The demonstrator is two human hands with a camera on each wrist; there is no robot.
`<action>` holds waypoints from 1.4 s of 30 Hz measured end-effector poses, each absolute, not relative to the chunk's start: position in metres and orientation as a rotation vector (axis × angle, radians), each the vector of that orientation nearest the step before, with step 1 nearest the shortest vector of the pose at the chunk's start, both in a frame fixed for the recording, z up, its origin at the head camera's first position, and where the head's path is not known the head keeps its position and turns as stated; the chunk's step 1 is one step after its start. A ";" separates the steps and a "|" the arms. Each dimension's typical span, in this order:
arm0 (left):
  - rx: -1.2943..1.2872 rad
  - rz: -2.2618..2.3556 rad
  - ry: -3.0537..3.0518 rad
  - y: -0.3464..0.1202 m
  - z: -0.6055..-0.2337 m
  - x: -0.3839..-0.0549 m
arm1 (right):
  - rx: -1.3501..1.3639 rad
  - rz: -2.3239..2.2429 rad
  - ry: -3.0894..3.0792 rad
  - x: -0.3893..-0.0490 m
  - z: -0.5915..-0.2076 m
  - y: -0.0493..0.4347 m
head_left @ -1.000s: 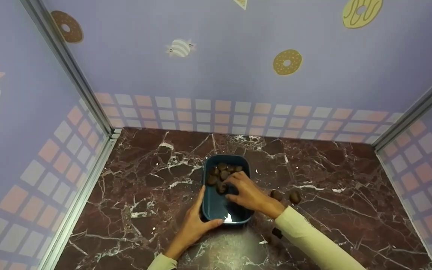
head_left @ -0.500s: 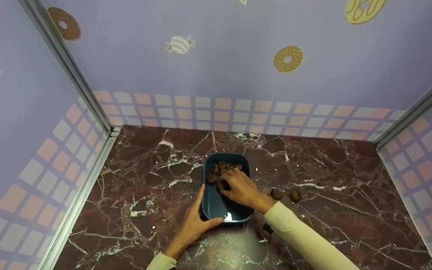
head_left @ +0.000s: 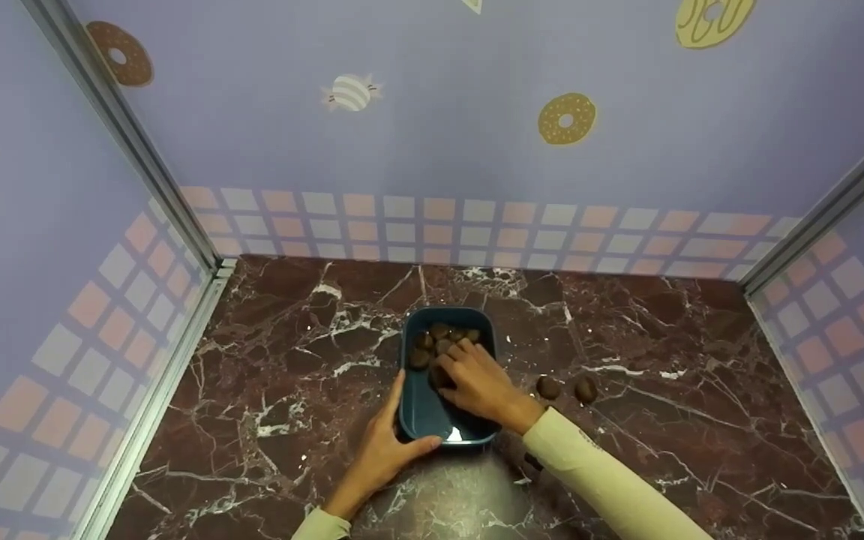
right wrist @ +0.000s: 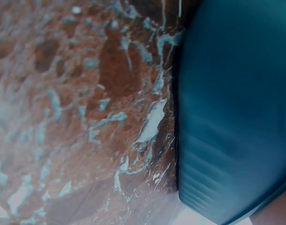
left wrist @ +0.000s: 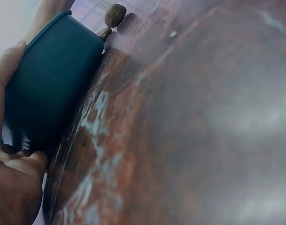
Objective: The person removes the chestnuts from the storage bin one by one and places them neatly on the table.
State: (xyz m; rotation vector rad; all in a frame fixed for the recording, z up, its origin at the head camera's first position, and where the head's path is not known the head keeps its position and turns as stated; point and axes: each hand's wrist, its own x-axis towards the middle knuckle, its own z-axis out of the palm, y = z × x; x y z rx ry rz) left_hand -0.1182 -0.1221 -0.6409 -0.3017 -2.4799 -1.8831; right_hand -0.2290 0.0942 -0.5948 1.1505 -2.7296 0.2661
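A dark blue rectangular container (head_left: 421, 416) stands on the marbled surface, several brown rounded lumps (head_left: 418, 358) gathered in its far half. Their kind is unclear; they look like nuts or stones. My left hand (head_left: 383, 448) holds the container's near left corner, thumb at the front rim and fingers along the left wall. Inside the container, my right hand (head_left: 477, 381) curls its fingers round a dark brown lump (head_left: 439, 376), mostly covered by them. In the right wrist view only the container's outer wall (right wrist: 236, 108) shows, the fingers being hidden.
Two more brown lumps (head_left: 548, 387) lie right of the container. The dark red marbled surface (head_left: 312, 420) meets a patterned lilac wall (head_left: 447, 150) behind, with side panels at left and right. Under the right sleeve is a small dark object (head_left: 532, 461), partly hidden.
My right hand has moved slightly left and closed its fingers round a lump, shifting it a little within the container. My left hand and the container stay in place.
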 end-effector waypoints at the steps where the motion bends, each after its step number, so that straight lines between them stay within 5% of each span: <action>1: -0.303 -1.881 -2.478 -0.122 -0.641 -0.118 | 1.155 0.242 -2.726 -0.229 -0.595 0.094; 42: -0.276 -1.925 -2.465 -0.121 -0.642 -0.118 | 0.885 1.011 -2.583 -0.177 -0.578 0.174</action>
